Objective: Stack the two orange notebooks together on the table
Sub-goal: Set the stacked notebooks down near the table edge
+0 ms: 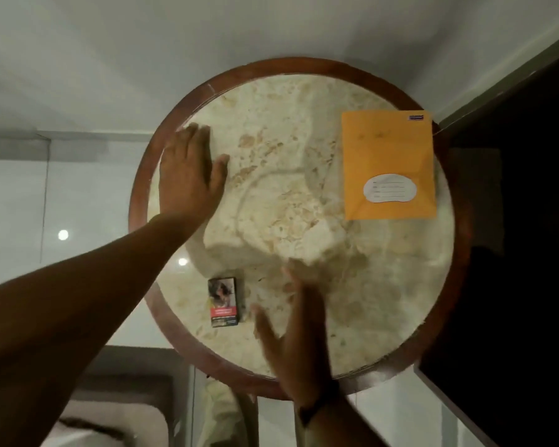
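One orange notebook (pixel 388 156) with a white name label lies flat at the right side of the round marble table (pixel 291 195); I cannot tell whether a second one lies under it. My left hand (pixel 191 171) rests flat, fingers spread, on the table's left edge, far from the notebook. My right hand (pixel 299 333) is blurred, open with fingers apart, above the table's near edge and holds nothing.
A small dark box (pixel 224 301) with a red band lies on the table near my right hand. The table has a brown wooden rim (pixel 139 195). A dark panel (pixel 513 221) stands close to the right. White tiled floor lies to the left.
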